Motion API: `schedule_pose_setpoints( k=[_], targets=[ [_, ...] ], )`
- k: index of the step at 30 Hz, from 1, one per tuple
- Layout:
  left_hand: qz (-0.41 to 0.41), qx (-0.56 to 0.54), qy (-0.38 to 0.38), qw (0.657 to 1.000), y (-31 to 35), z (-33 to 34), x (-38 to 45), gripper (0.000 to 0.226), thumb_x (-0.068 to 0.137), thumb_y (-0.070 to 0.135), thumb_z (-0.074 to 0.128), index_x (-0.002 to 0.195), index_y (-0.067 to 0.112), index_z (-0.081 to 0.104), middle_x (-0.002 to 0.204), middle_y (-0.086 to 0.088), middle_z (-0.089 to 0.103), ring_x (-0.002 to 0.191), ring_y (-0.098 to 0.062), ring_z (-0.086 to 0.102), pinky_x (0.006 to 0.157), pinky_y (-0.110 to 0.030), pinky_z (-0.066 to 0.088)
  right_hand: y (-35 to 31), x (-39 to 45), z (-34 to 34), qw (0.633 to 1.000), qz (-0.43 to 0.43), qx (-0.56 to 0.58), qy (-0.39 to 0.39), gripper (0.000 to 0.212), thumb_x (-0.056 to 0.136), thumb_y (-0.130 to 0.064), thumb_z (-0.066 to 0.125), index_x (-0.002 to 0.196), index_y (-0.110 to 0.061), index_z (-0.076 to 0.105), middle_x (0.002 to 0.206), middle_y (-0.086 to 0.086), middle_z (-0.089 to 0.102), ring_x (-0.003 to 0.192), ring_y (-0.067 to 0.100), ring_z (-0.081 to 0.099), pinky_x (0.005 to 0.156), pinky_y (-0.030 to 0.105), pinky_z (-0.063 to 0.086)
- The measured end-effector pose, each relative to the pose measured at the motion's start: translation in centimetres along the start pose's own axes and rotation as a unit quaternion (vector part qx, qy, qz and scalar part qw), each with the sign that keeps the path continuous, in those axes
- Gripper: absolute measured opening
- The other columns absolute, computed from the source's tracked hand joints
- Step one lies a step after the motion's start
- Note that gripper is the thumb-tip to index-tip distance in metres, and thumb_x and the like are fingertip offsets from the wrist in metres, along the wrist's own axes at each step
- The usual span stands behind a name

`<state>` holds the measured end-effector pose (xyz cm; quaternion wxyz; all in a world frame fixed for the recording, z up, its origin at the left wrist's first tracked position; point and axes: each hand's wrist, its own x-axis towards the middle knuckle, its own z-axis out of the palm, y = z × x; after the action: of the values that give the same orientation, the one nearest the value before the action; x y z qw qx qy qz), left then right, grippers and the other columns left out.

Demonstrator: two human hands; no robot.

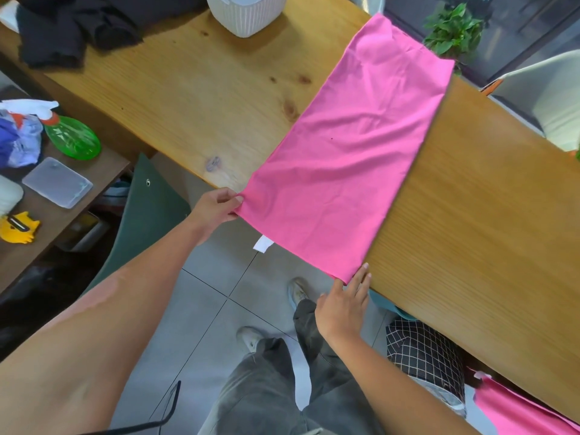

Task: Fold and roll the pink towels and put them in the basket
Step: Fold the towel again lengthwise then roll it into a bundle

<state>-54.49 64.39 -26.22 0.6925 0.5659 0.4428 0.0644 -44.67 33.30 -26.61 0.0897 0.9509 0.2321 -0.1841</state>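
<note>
A pink towel (354,146), folded into a long strip, lies across the wooden table (201,89), and its near end hangs over the table's front edge with a white label showing. My left hand (216,208) pinches the towel's near left corner. At the near right corner my right hand (343,306) has straight fingers, whose tips touch the fabric. The white ribbed basket (248,14) stands at the far side of the table, left of the towel's far end. A second pink towel (527,412) hangs over the table edge at the lower right.
Dark clothing (72,29) is piled at the table's far left. A lower side shelf on the left holds a green spray bottle (73,136), a plastic lid and a yellow object. A chair (543,92) and a plant (452,32) stand beyond the table's far edge.
</note>
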Motion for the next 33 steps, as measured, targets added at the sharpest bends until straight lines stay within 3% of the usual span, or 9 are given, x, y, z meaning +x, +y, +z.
schedule_pose_setpoints(
  k=[4,7,12,15,19,24,27,30,33],
  targets=[
    [0.027,0.035,0.072,0.996,-0.2,0.4,0.7,0.020,0.100,0.011,0.062,0.102,-0.008,0.067,0.093,-0.014,0.066,0.087,-0.020,0.065,0.088,-0.030,0.059,0.0,0.0,0.1,1.000,0.022,0.016,-0.004,0.061,0.095,-0.035,0.053,0.145,-0.001,0.039,0.161,0.027,-0.018,0.152,0.038,-0.009,0.118,0.044,0.023],
    [0.024,0.021,0.118,0.993,-0.6,1.3,0.8,0.013,0.098,0.009,0.064,0.096,-0.002,0.069,0.085,-0.010,0.066,0.083,-0.022,0.066,0.085,-0.032,0.059,0.0,-0.1,-0.1,1.000,0.014,0.023,-0.004,0.055,0.095,-0.037,0.055,0.137,-0.003,0.049,0.161,0.028,-0.018,0.152,0.040,-0.010,0.119,0.047,0.024],
    [0.018,0.020,0.149,0.988,-0.7,2.1,0.7,0.014,0.098,0.011,0.064,0.099,-0.003,0.068,0.090,-0.016,0.065,0.082,-0.024,0.067,0.082,-0.035,0.061,1.0,-0.2,-1.5,0.976,-0.177,0.020,0.129,0.031,0.088,-0.032,0.066,0.111,-0.011,0.061,0.161,0.028,0.017,0.150,0.046,0.013,0.116,0.056,0.028],
    [0.018,0.025,0.166,0.986,-0.7,2.1,0.6,0.008,0.096,0.011,0.067,0.098,0.005,0.062,0.090,-0.014,0.062,0.082,-0.024,0.065,0.076,-0.033,0.061,1.4,0.6,-2.5,0.959,-0.249,0.034,0.127,0.019,0.094,-0.031,0.060,0.103,-0.014,0.060,0.159,0.017,0.032,0.149,0.040,0.025,0.116,0.056,0.031],
    [-0.005,0.023,0.185,0.982,-0.6,2.1,0.4,0.018,0.094,0.010,0.069,0.087,0.012,0.053,0.079,-0.007,0.056,0.077,-0.025,0.064,0.075,-0.036,0.060,1.6,2.1,-3.5,0.955,-0.283,0.042,0.076,0.026,0.099,-0.032,0.055,0.113,-0.011,0.061,0.153,0.009,0.044,0.143,0.034,0.036,0.117,0.049,0.030],
    [-0.013,0.045,0.207,0.977,-0.6,2.3,0.2,0.015,0.092,0.015,0.073,0.088,0.013,0.058,0.081,-0.007,0.065,0.070,-0.019,0.067,0.058,-0.017,0.056,0.1,5.6,-5.1,0.942,-0.322,0.065,0.063,0.034,0.102,-0.033,0.050,0.124,-0.008,0.056,0.145,0.010,0.048,0.134,0.029,0.043,0.113,0.046,0.038],
    [-0.024,0.078,0.218,0.973,-0.3,2.5,0.2,0.013,0.090,0.017,0.074,0.090,0.010,0.063,0.084,-0.011,0.069,0.067,-0.020,0.067,0.073,-0.031,0.060,-2.1,9.6,-7.4,0.937,-0.331,0.082,0.072,0.035,0.102,-0.027,0.050,0.130,-0.006,0.055,0.141,0.013,0.050,0.129,0.030,0.044,0.109,0.046,0.039],
    [-0.037,0.103,0.219,0.970,0.2,2.6,0.0,0.012,0.090,0.018,0.074,0.087,0.007,0.068,0.084,-0.013,0.072,0.078,-0.027,0.071,0.085,-0.039,0.060,-4.9,15.2,-11.5,0.924,-0.362,0.062,0.108,0.031,0.098,-0.016,0.050,0.126,-0.006,0.059,0.128,0.014,0.058,0.120,0.034,0.049,0.098,0.047,0.042],
    [-0.051,0.142,0.217,0.964,0.9,2.5,0.1,0.014,0.089,0.021,0.073,0.090,0.008,0.072,0.085,-0.010,0.075,0.084,-0.028,0.073,0.086,-0.040,0.059,-8.0,21.0,-15.9,0.888,-0.446,-0.011,0.110,0.047,0.090,-0.024,0.030,0.117,-0.005,0.064,0.118,0.015,0.062,0.112,0.036,0.053,0.090,0.049,0.045]
  ],
)
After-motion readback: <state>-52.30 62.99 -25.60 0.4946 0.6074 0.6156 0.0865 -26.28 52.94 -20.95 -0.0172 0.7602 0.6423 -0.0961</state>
